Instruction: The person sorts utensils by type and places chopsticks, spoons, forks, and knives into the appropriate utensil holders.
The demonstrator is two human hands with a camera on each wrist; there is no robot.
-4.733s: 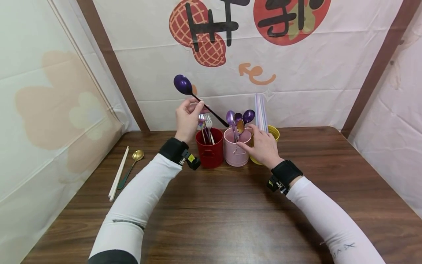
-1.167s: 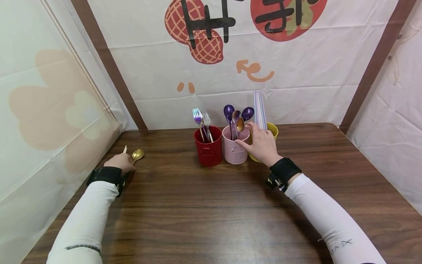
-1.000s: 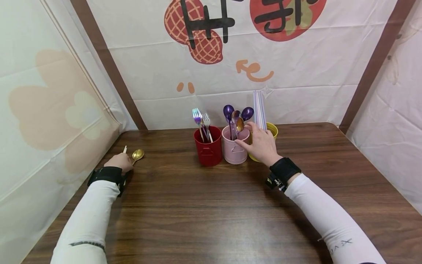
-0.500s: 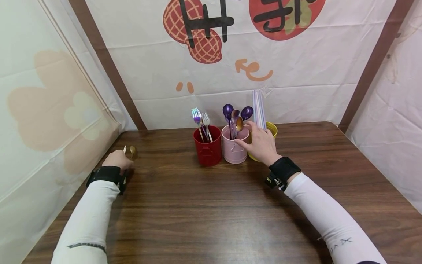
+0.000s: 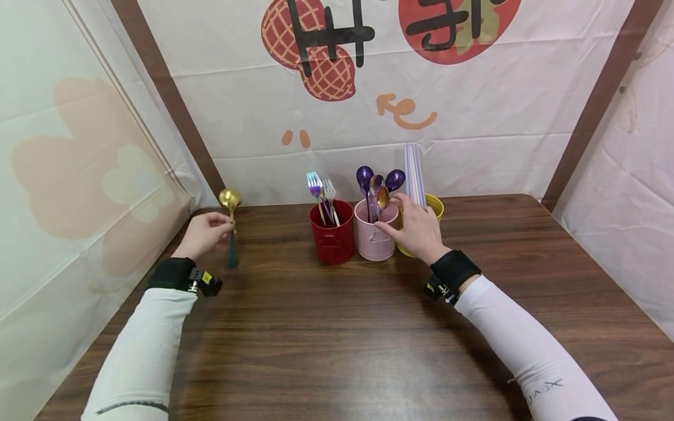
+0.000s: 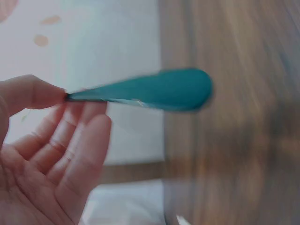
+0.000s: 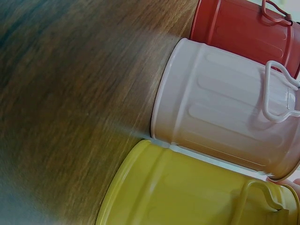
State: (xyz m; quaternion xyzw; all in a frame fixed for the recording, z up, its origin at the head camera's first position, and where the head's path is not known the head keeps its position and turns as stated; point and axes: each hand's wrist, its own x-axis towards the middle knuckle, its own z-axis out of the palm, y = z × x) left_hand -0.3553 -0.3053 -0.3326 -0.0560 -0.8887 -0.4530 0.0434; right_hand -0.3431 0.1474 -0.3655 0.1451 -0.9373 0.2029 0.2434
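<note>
My left hand (image 5: 205, 234) pinches a spoon with a gold bowl (image 5: 230, 199) between thumb and fingers, raised above the table's left side with the bowl upward. Its teal handle (image 6: 159, 90) fills the middle of the left wrist view, and the other fingers are spread loosely beside it. At the back, my right hand (image 5: 418, 231) holds the right side of a pink bucket (image 5: 375, 245), thumb at the front of the rim. Purple and gold-toned spoons (image 5: 364, 175) stand in that bucket. In the right wrist view most of the hand is out of sight.
Left of the pink bucket stands a red bucket (image 5: 334, 248) with several forks (image 5: 316, 184). On the right, partly behind my hand, is a yellow bucket (image 5: 436, 206) with long striped straws (image 5: 414, 172). Fabric walls (image 5: 253, 117) border the wooden table (image 5: 337, 327).
Earlier my left hand had a purple spoon, which now stands in the pink bucket. It then reached to the left and has lifted the gold-and-teal spoon off the table. My right hand stays put.
</note>
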